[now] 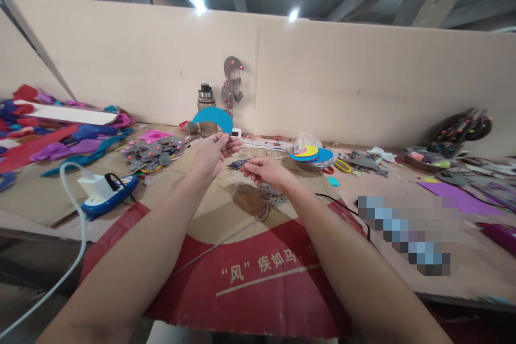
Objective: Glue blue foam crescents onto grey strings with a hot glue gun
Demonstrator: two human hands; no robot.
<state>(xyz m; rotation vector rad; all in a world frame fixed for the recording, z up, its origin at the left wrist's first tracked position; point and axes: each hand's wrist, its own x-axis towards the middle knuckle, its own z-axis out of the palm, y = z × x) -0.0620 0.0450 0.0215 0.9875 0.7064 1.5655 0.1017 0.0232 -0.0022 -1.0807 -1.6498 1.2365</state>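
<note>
My left hand (217,151) is closed on a blue crescent-shaped cutout (213,117), pinching its lower right end and holding it up above the cardboard. Just to the right is my right hand (264,172), thumb and fingers pressed together; whatever they pinch, if anything, is too small to make out. A small dark blue patterned object (238,164) shows beside those fingertips, and I cannot tell its kind or whether they touch it. Below the right hand lies a loose tangle of grey cord (272,196), one strand trailing across the red and tan cardboard (250,301).
Grey cutouts with coloured pins (155,151) and a blue power strip (121,196) lie left. Blue and yellow discs (318,156) and yellow-handled scissors (342,166) are right. Behind stand a jar (206,99) and a pale board (342,75), where a grey moon-shaped hanging ornament (233,72) hangs.
</note>
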